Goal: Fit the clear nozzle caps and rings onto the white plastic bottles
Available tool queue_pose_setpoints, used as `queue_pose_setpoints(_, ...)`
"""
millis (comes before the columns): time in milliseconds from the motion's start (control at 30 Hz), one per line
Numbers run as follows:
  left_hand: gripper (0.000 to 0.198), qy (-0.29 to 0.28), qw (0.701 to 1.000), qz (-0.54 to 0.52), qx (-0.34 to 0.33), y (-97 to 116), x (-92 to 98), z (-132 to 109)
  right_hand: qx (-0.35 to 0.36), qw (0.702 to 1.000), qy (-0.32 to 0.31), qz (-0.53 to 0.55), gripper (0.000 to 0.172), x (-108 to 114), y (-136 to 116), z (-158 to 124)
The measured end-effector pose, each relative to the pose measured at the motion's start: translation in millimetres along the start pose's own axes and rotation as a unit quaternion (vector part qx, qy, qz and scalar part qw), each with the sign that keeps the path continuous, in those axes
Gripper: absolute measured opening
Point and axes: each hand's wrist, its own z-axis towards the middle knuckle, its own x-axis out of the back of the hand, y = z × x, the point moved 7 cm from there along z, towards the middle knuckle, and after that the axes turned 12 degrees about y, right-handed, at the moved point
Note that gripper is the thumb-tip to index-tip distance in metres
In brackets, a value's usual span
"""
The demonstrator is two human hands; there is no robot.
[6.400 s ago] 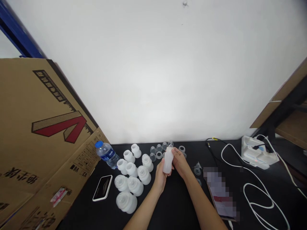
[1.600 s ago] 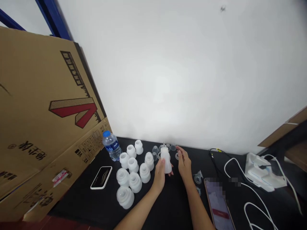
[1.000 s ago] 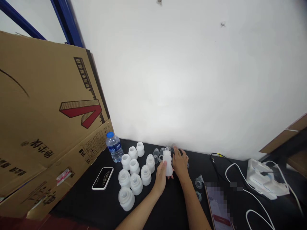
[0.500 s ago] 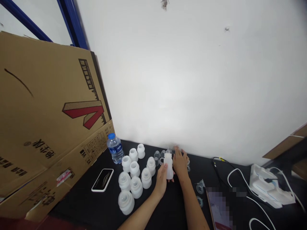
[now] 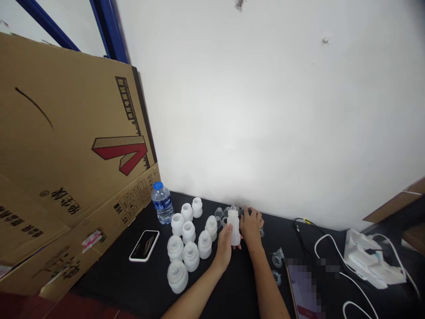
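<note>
My left hand [image 5: 225, 248] is closed around a small milky-white baby bottle [image 5: 234, 228], held upright with a clear pointed tip showing at its top. Just right of the bottle, my right hand [image 5: 251, 225] reaches over small clear parts by the wall, fingers bent and apart; its fingertips are partly hidden. Clear dome-shaped pieces [image 5: 218, 212] stand left of the bottle's neck. Left of my hands are several white open-necked containers [image 5: 188, 231] and several white bottles with clear nipple-like tops [image 5: 191, 256].
A water bottle [image 5: 162, 204] and a white-framed phone [image 5: 144, 246] lie left, beside a large cardboard box [image 5: 76, 133]. On the right are loose clear parts [image 5: 277, 258], another phone [image 5: 302, 288], a white power strip [image 5: 372, 259] and cables [image 5: 328, 248]. A white wall [image 5: 249, 110] borders the black table.
My right hand's fingers have bent more over the clear parts by the wall. My left hand still holds the baby bottle. The camera view has shifted slightly.
</note>
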Motion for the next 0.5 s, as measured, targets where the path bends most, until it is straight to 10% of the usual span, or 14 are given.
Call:
queue_pose_setpoints(333,0.071,-0.021,0.999,0.022,0.012,-6.1,-1.0,2.5,-0.019,0.998,0.008,0.061,0.030,11.5,12.5,-15.2)
queue_pose_setpoints(500,0.066,-0.013,0.999,0.044,0.018,-7.3,4.8,3.3,-0.081,0.959,0.087,0.255,0.042,31.9,27.8,-11.4)
